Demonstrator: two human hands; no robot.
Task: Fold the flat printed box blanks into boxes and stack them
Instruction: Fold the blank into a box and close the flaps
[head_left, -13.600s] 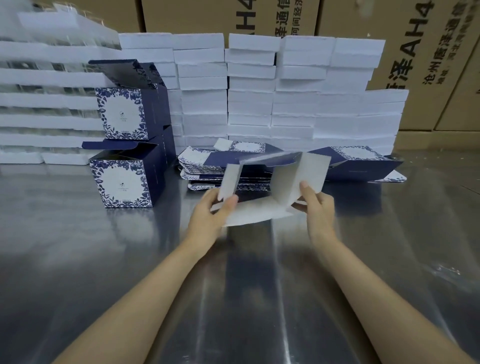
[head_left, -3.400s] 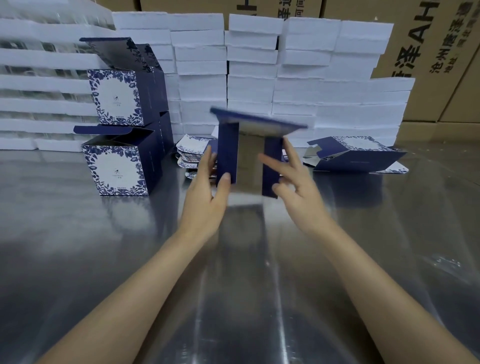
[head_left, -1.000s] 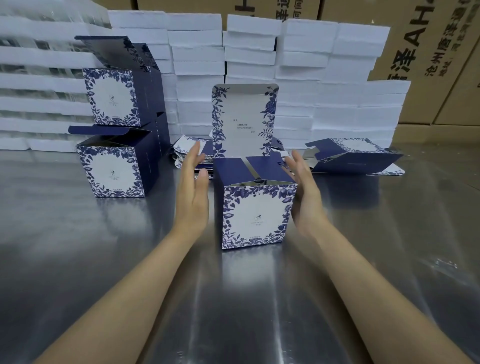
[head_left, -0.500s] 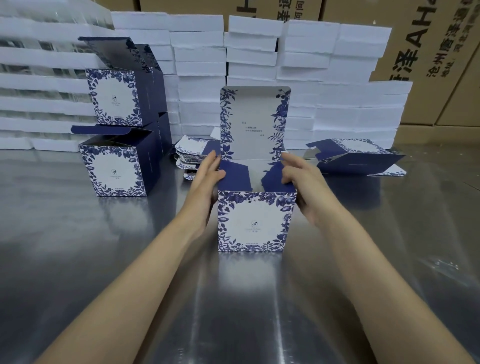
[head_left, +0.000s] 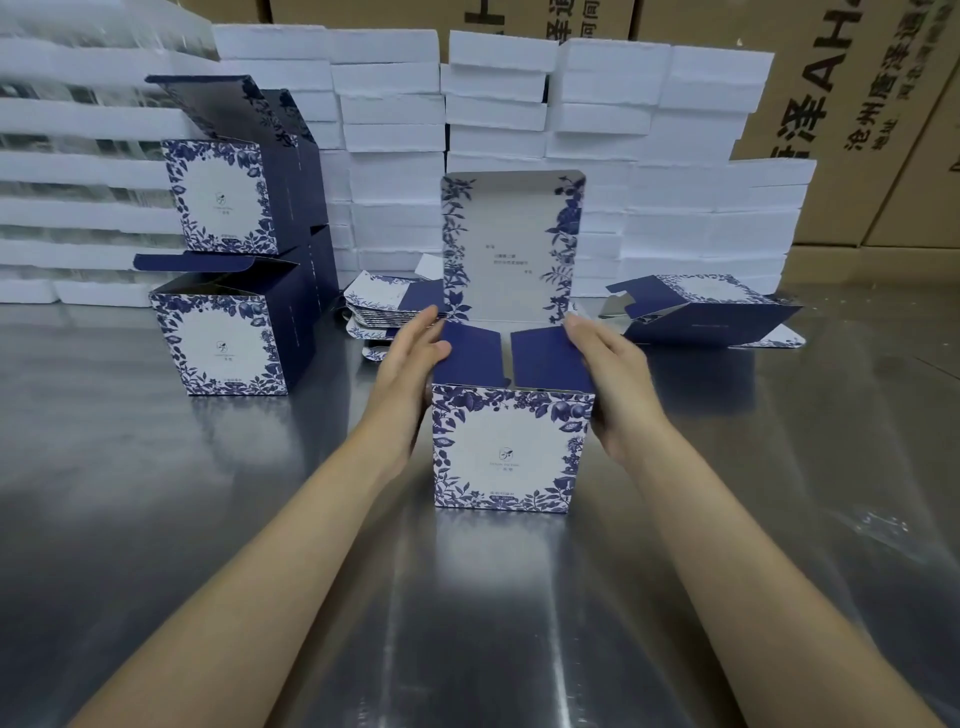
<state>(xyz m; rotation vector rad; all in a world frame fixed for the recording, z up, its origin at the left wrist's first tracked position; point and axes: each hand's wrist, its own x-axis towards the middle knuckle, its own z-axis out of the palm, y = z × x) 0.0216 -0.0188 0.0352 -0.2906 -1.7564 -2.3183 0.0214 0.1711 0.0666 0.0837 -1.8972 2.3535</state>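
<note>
I see navy box (head_left: 511, 447) with white face, blue floral border; silver tabletop (head_left: 156, 519); white slabs (head_left: 597, 130).

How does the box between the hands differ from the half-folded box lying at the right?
The box between the hands stands upright; the half-folded box lies slanted, partly collapsed. The first has its lid raised and two side flaps turned inward; the second shows a loose flap at one end. The left hand and right hand touch the first; no hand touches the second. Both carry the same blue floral print.
</note>
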